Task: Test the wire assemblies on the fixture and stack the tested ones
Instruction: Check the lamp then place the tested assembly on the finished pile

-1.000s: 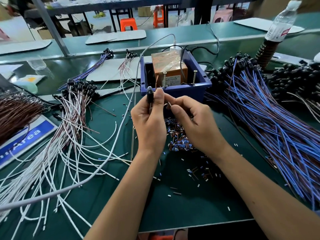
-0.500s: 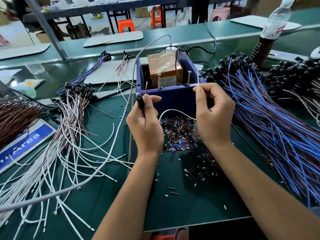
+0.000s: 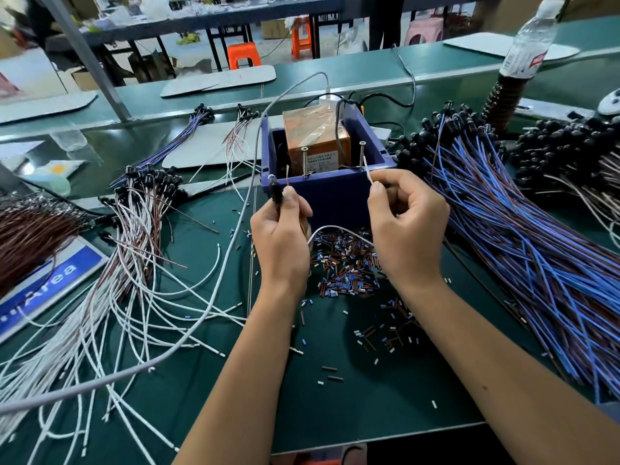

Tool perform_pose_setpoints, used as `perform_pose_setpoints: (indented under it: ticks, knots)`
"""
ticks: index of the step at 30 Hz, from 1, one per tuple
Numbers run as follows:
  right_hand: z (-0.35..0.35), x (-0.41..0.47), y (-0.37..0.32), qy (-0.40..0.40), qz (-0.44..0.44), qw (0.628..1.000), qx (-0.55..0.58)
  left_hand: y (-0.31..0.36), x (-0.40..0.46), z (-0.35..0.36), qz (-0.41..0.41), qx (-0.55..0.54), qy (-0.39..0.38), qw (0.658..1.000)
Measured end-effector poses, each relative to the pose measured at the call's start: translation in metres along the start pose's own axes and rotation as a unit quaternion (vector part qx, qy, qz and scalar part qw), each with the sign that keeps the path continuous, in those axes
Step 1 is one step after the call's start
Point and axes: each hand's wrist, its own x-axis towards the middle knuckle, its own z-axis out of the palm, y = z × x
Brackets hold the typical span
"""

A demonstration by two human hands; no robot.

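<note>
Everywhere, wires (image 3: 110, 297) across green bench (image 3: 385, 397)

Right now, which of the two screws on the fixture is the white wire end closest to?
The right-hand screw; the white wire end in the right hand sits beside it, unlike the left screw.

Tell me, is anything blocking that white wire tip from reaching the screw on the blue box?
Nothing visible. The right hand holds the white wire tip just beside the right screw, with open air between them.

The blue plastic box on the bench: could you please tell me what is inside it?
The blue plastic box holds a tape-wrapped orange block and two upright screws. Its floor is hidden.
</note>
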Motion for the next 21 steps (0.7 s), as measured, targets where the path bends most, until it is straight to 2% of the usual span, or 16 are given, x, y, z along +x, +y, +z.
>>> perform_pose_setpoints:
  ticks: [3,7,21]
  knots:
    - [0.000,0.000,-0.001,-0.003,0.004,1.000,0.004,0.006,0.005,0.002,-0.085,-0.067,-0.054,0.993]
    - [0.001,0.000,-0.001,-0.006,0.005,1.000,-0.001,0.011,0.007,0.003,-0.136,-0.089,-0.098,0.982]
    - [0.001,-0.001,-0.001,-0.010,0.007,1.000,0.002,0.014,0.008,0.000,-0.145,-0.113,-0.144,0.972]
